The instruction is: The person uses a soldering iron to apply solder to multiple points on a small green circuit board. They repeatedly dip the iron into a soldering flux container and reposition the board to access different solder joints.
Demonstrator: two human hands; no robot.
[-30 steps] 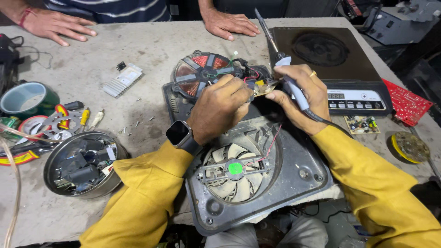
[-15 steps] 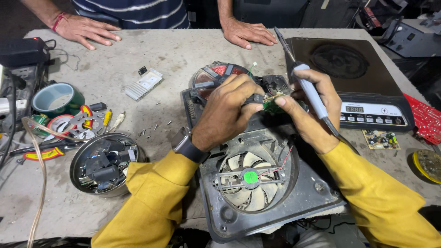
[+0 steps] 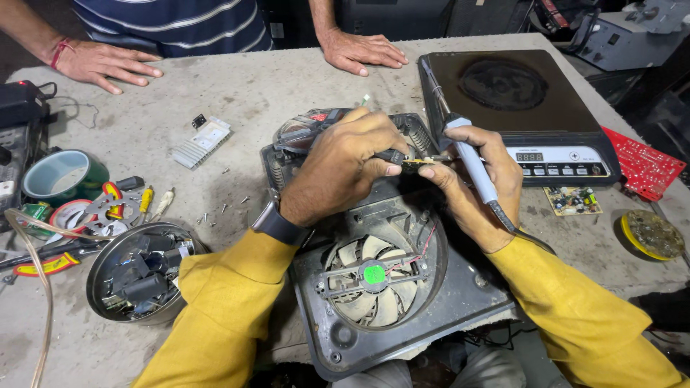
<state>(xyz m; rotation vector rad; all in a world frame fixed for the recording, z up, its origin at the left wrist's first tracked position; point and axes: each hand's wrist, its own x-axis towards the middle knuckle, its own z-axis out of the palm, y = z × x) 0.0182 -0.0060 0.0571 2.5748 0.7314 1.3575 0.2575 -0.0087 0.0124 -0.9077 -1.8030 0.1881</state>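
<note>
Head view: both hands meet over a small green circuit piece [image 3: 419,164] above the opened dark grey appliance base [image 3: 460,287].

Left hand [image 3: 345,165] fingers pinch it, long axis running left-right; right hand [image 3: 478,183] grips a grey-handled soldering iron [image 3: 471,154], tip pointing away. Beyond sits a black induction cooktop [image 3: 503,93]; another person's hands [image 3: 359,50] rest on the table [image 3: 237,93].

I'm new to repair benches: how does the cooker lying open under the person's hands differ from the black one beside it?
The open cooker base has no top, so its fan and red wire show; the closed cooktop has its glossy black top on and a lit display. The left hand and right hand work over the open one; the closed one lies untouched. Both rest on the grey bench.
</note>
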